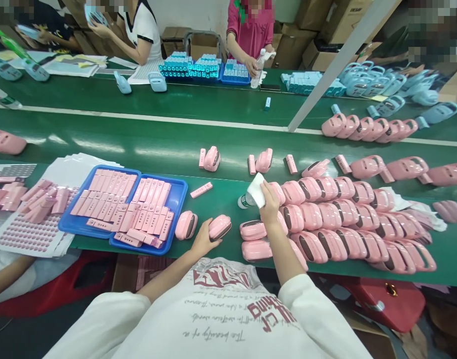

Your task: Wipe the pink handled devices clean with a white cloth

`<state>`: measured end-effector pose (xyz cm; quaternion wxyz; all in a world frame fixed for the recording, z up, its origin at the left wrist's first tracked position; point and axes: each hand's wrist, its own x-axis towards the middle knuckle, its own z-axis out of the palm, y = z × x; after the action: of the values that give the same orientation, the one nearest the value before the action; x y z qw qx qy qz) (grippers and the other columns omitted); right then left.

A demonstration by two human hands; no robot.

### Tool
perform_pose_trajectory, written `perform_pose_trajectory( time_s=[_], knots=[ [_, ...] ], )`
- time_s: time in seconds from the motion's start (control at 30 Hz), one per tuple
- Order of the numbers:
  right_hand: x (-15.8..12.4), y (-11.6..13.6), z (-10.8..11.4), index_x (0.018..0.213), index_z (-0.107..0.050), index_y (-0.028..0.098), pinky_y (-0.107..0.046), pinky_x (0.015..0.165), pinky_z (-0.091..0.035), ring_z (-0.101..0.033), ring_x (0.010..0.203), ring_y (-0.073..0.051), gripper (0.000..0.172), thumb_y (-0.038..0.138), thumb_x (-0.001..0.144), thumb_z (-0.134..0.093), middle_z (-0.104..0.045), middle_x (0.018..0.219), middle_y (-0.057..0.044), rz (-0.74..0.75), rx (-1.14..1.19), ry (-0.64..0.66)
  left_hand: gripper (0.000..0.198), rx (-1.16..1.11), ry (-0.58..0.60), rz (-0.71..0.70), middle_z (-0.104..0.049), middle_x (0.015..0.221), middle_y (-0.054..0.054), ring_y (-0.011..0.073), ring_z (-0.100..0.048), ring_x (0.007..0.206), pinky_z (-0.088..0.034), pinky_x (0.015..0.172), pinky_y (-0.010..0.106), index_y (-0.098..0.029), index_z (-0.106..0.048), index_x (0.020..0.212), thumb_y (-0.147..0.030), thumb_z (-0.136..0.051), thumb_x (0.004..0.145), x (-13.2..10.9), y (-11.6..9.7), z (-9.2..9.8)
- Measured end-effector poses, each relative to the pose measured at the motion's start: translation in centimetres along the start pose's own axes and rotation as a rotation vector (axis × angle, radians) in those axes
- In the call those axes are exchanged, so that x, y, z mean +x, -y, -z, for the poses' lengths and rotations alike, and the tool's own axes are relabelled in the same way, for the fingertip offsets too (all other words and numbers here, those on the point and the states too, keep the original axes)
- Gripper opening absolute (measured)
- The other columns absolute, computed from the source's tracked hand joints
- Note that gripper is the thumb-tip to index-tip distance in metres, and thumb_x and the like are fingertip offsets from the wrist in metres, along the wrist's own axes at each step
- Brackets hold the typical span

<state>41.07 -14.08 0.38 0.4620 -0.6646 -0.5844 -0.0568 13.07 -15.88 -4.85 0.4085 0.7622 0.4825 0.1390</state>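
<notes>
My left hand (203, 240) grips a rounded pink plastic housing (220, 227) with a dark window, at the table's near edge. Just left of it rests another pink housing (186, 225). Held in my right hand (270, 202) is a folded white cloth (256, 190). The cloth is at a clear bottle (245, 201) and covers part of it; whether they touch I cannot tell. Rows of pink housings (311, 216) lie to the right, partly behind my right forearm. A slim pink block (201, 190) with printed marks lies beyond my left hand.
Blue trays (180, 219) hold many pink blocks, beside white sheets (66, 172) and loose blocks on the left. A green belt (146, 144) carries pink housings and blocks. A slanted metal post (325, 75) rises at right. Across, people handle light-blue parts; one holds a bottle (258, 69).
</notes>
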Motion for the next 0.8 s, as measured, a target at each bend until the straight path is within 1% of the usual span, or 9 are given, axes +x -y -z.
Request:
perform_pose_trajectory(
  time_s=[0.1, 0.2, 0.27, 0.37, 0.43, 0.57, 0.67, 0.73, 0.8],
  knots=[
    [0.2, 0.1, 0.6, 0.127, -0.059, 0.016, -0.046, 0.105, -0.044, -0.054, 0.126, -0.025, 0.04, 0.021, 0.092, -0.039, -0.058, 0.134, -0.016, -0.014, -0.003, 0.128, 0.093, -0.326, -0.117, 0.086, -0.044, 0.143, 0.017, 0.0356, -0.041, 0.135, -0.031, 0.113, 0.052, -0.018, -0.04, 0.136, -0.024, -0.083, 0.054, -0.7, 2.1, -1.3],
    [1.6, 0.6, 1.3, 0.122, -0.061, 0.018, -0.048, 0.107, -0.041, -0.051, 0.128, -0.026, 0.04, 0.026, 0.09, -0.041, -0.061, 0.13, -0.014, -0.09, 0.014, 0.24, 0.088, -0.406, -0.14, 0.118, -0.046, 0.142, 0.018, 0.0359, -0.041, 0.135, -0.028, 0.114, 0.052, -0.016, -0.045, 0.131, -0.024, -0.084, 0.052, 0.3, 2.5, -2.2],
    [2.9, 0.9, 1.7, 0.112, -0.066, 0.018, -0.049, 0.103, -0.042, -0.054, 0.122, -0.029, 0.038, 0.037, 0.089, -0.042, -0.068, 0.118, -0.013, -0.24, 0.018, 0.265, 0.083, -0.465, -0.134, 0.125, -0.052, 0.136, 0.016, 0.0335, -0.047, 0.13, -0.033, 0.112, 0.05, -0.016, -0.049, 0.125, -0.025, -0.084, 0.051, 1.4, 2.0, -2.3],
    [4.3, 1.1, 3.1, 0.087, -0.068, 0.014, -0.045, 0.08, -0.05, -0.064, 0.09, -0.03, 0.052, 0.055, 0.088, -0.037, -0.07, 0.084, -0.014, -0.498, -0.016, 0.236, 0.072, -0.554, -0.12, 0.16, -0.064, 0.118, 0.013, 0.0311, -0.06, 0.113, -0.046, 0.099, 0.048, -0.015, -0.053, 0.113, -0.029, -0.085, 0.05, 2.7, 0.8, -1.4],
    [4.4, 1.3, 4.5, 0.077, -0.065, 0.012, -0.04, 0.066, -0.049, -0.061, 0.07, -0.025, 0.06, 0.063, 0.087, -0.034, -0.065, 0.068, -0.011, -0.637, -0.021, 0.16, 0.069, -0.604, -0.12, 0.187, -0.067, 0.111, 0.013, 0.0307, -0.064, 0.105, -0.05, 0.091, 0.048, -0.014, -0.053, 0.108, -0.032, -0.085, 0.05, 2.9, -0.3, -0.2],
    [2.1, 4.0, 7.1, 0.078, -0.064, 0.011, -0.034, 0.06, -0.048, -0.059, 0.068, -0.022, 0.058, 0.066, 0.082, -0.046, -0.062, 0.065, -0.007, -0.873, 0.058, -0.06, 0.071, -0.709, -0.107, 0.179, -0.066, 0.113, 0.012, 0.0304, -0.063, 0.107, -0.051, 0.091, 0.048, -0.014, -0.052, 0.111, -0.036, -0.084, 0.051, 1.6, -3.8, 3.5],
    [-0.5, 7.9, 7.1, 0.085, -0.067, 0.011, -0.036, 0.063, -0.052, -0.064, 0.073, -0.024, 0.051, 0.058, 0.087, -0.046, -0.067, 0.073, -0.009, -0.779, 0.131, -0.054, 0.074, -0.826, -0.084, 0.045, -0.065, 0.118, 0.012, 0.0309, -0.059, 0.114, -0.048, 0.098, 0.049, -0.015, -0.052, 0.118, -0.035, -0.083, 0.054, 0.3, -7.2, 6.2],
    [-1.7, 10.7, 6.3, 0.097, -0.068, 0.013, -0.038, 0.073, -0.055, -0.068, 0.087, -0.026, 0.04, 0.045, 0.093, -0.043, -0.071, 0.09, -0.012, -0.495, 0.205, 0.052, 0.072, -0.811, -0.108, 0.002, -0.065, 0.118, 0.013, 0.0315, -0.059, 0.113, -0.048, 0.097, 0.049, -0.013, -0.054, 0.117, -0.036, -0.083, 0.055, -0.3, -9.2, 7.6],
    [-2.2, 13.3, 5.2, 0.121, -0.061, 0.017, -0.042, 0.092, -0.052, -0.061, 0.116, -0.027, 0.036, 0.031, 0.095, -0.039, -0.066, 0.121, -0.014, -0.19, 0.243, 0.138, 0.074, -0.743, -0.156, -0.005, -0.065, 0.117, 0.014, 0.0322, -0.06, 0.111, -0.049, 0.096, 0.048, -0.012, -0.054, 0.117, -0.037, -0.084, 0.054, -0.6, -10.6, 8.3]
  ],
)
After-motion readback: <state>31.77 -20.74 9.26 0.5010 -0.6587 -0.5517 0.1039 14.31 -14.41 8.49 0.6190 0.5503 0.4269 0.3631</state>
